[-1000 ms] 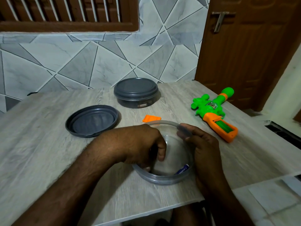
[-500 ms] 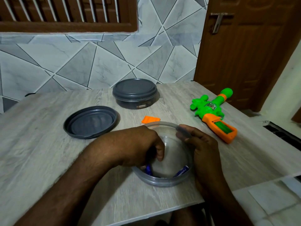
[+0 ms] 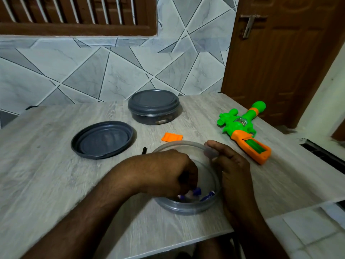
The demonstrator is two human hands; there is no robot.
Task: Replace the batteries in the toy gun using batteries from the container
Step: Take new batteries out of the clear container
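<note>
Left hand [image 3: 168, 172] is down inside the clear round plastic container [image 3: 186, 209] at the near edge of the grey wood-grain worktop [image 3: 46, 165], fingers curled downward among the blue batteries [image 3: 207, 196] lying on the bottom. Whether its grip has closed on one, I cannot tell: the fingertips are blurred and partly hidden behind the knuckles.

Right hand [image 3: 231, 169] is on the container's right side, thumb hooked over the rim and palm against the outer wall, a firm grip holding the container.

Over to the right, the green and orange plastic toy gun [image 3: 242, 128] lies flat on the worktop, well apart from both hands, muzzle pointing away towards the brown wooden door [image 3: 280, 62]. The bay in its orange handle is open and faces up.

The small orange ribbed cover [image 3: 172, 137] lies just beyond the container's far rim. To its left sits a dark grey round lid [image 3: 102, 140], inner side up, with a small black object [image 3: 144, 150] between lid and container, too small to identify. Further back stands a dark grey round tub with its lid on [image 3: 154, 106], near the grey tiled wall [image 3: 93, 71].
</note>
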